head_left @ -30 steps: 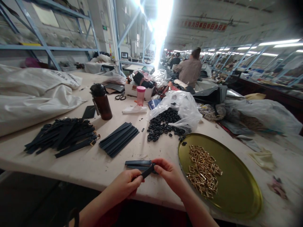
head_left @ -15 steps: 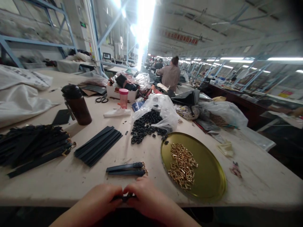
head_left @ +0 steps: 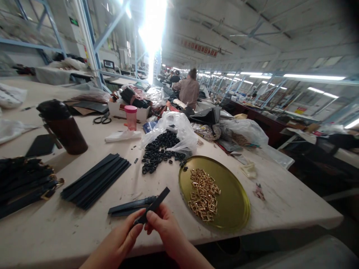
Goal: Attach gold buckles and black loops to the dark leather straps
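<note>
A dark strap [head_left: 159,198] is held between my two hands over the table's near edge, its free end pointing up and to the right. My left hand [head_left: 126,233] pinches its lower end, where the fingers hide part of it. Thumb and fingers of my right hand [head_left: 161,222] grip it further along. Just behind lie a few straps [head_left: 130,207] side by side. On the left is a stack of flat dark strips [head_left: 97,179]. To the right, gold metal buckles [head_left: 204,194] are heaped on a round gold tray [head_left: 234,209].
Black loops [head_left: 157,149] spill from a clear plastic bag [head_left: 186,136]. A pile of buckled straps [head_left: 25,183], a dark bottle [head_left: 66,129], a phone [head_left: 40,145], scissors [head_left: 102,119] and a pink-lidded cup [head_left: 131,117] stand or lie leftward. Another person [head_left: 188,89] is further back.
Both hands have risen from the table edge, bringing the strap into clear view, tilted upward. The camera view has turned to the right, so the scene sits further left.
</note>
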`<control>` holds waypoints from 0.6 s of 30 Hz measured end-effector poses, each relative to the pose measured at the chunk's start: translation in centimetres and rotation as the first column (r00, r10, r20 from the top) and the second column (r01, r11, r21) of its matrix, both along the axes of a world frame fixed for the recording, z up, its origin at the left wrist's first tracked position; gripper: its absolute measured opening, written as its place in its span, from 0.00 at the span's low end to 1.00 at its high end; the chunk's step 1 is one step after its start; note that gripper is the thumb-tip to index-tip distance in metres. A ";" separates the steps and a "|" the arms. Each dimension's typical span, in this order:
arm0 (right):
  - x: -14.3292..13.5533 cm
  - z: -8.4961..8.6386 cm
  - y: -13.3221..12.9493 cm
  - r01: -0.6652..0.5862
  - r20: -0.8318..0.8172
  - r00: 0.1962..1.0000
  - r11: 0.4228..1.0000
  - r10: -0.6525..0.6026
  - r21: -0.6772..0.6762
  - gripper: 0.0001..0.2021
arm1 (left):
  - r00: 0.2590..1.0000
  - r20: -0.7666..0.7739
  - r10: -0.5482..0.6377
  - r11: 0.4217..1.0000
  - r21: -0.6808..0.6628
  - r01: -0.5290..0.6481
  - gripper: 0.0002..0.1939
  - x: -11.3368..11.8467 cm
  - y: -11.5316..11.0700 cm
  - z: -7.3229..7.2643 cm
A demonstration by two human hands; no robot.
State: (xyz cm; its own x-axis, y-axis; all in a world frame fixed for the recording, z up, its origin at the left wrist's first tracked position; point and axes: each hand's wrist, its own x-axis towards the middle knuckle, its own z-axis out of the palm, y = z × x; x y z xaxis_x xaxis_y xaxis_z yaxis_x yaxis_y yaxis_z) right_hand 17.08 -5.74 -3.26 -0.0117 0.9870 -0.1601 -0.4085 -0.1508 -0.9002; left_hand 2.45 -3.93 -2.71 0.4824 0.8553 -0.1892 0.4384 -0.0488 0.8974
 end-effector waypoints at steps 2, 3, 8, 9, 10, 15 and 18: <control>0.5 -0.3 0.0 0.045 -0.022 0.999 0.999 -0.045 -0.016 0.15 | 0.997 -0.041 -0.068 0.997 -0.030 0.066 0.25 -0.2 0.1 -0.1; 0.7 -0.4 0.0 0.060 -0.022 0.998 0.998 -0.061 -0.028 0.15 | 0.993 -0.059 -0.101 0.992 -0.078 0.097 0.26 -0.2 0.1 -0.2; 0.0 -1.2 -0.5 0.009 0.023 1.000 0.999 -0.008 -0.049 0.15 | 0.990 -0.016 -0.139 0.970 -0.204 0.133 0.25 1.0 0.0 -1.3; 0.1 -1.4 -0.6 -0.015 0.050 0.999 0.999 0.018 -0.052 0.15 | 0.991 0.004 -0.133 0.969 -0.207 0.131 0.24 1.3 0.0 -1.5; 0.3 -1.5 -0.6 -0.047 0.091 0.995 0.998 0.052 -0.052 0.15 | 0.991 0.024 -0.129 0.967 -0.218 0.131 0.23 1.5 0.0 -1.7; 6.4 -0.9 1.4 -0.108 0.775 0.631 0.993 0.033 0.046 0.12 | 0.987 0.024 -0.156 0.956 -0.247 0.157 0.19 1.6 0.3 -0.8; 11.7 -0.3 4.4 0.101 0.974 -0.219 0.992 -0.054 0.077 0.10 | 0.989 -0.029 -0.148 0.957 -0.258 0.135 0.18 1.5 0.1 -0.2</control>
State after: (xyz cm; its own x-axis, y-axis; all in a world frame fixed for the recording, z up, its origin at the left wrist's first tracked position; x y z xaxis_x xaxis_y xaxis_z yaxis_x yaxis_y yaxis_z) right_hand 28.81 -1.38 -3.52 0.2574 0.9612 0.0989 0.9479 -0.2313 -0.2192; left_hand 3.99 -3.81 -2.89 0.5801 0.6993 -0.4178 0.4863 0.1141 0.8663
